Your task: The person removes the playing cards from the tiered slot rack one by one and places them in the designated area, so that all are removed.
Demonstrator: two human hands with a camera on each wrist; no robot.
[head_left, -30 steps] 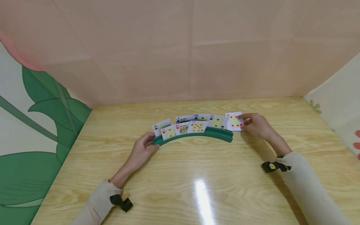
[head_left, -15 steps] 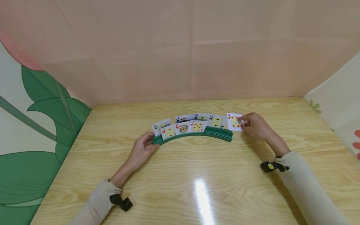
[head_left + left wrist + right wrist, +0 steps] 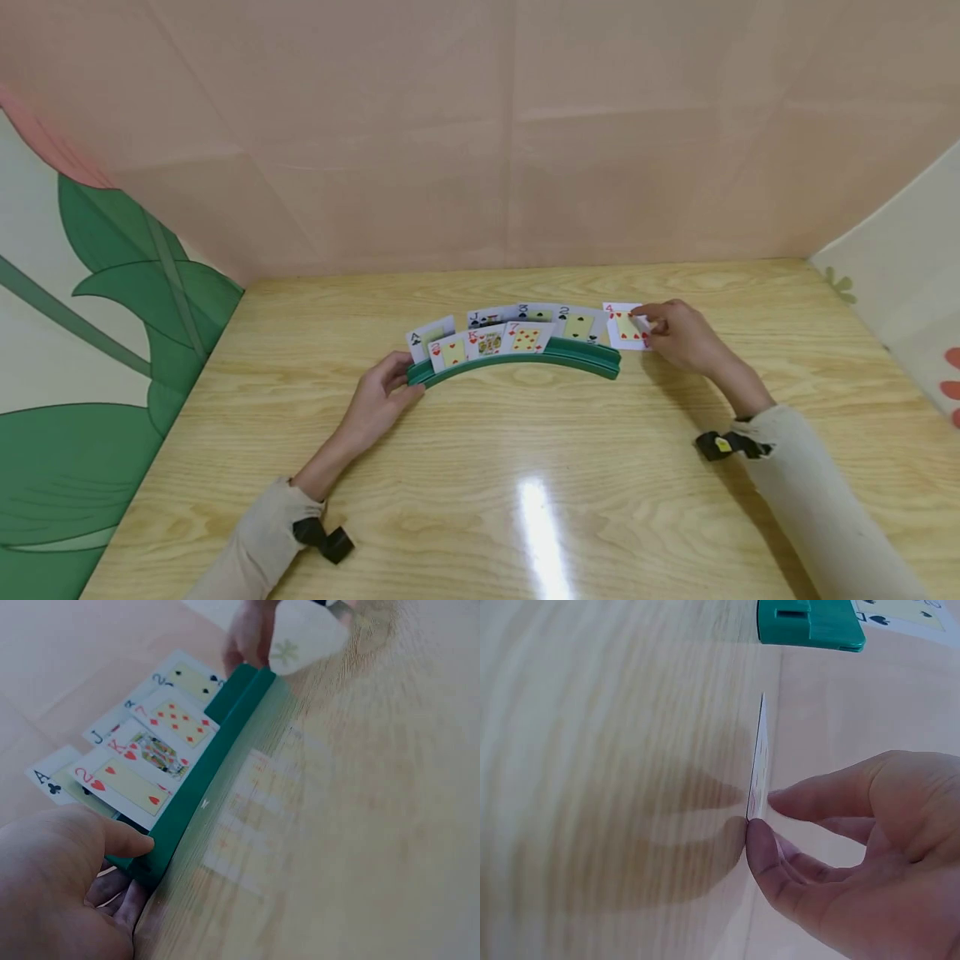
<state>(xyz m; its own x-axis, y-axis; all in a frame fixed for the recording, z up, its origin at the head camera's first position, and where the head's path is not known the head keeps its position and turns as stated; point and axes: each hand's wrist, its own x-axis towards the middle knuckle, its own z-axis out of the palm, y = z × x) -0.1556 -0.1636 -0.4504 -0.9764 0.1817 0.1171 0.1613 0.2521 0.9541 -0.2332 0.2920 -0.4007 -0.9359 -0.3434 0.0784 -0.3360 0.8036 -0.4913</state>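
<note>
A curved green playing card holder stands on the table, its two rows filled with several upright cards. My left hand grips its left end; in the left wrist view the thumb lies over the front and the other fingers are behind and under. The front row shows the two of hearts, king of hearts and seven of diamonds. Beyond the holder's right end, my right hand pinches a four of hearts at its right edge. That card appears nearly edge-on in the right wrist view.
Behind the front row stand an ace of clubs, a jack and the two of spades, among others. The wooden table meets a pinkish backdrop at the rear. The front part of the holder's right row holds no card.
The right hand's fingers have shifted slightly on the four of hearts, which has moved a little right and then slightly back left. The left hand and holder stay put.
</note>
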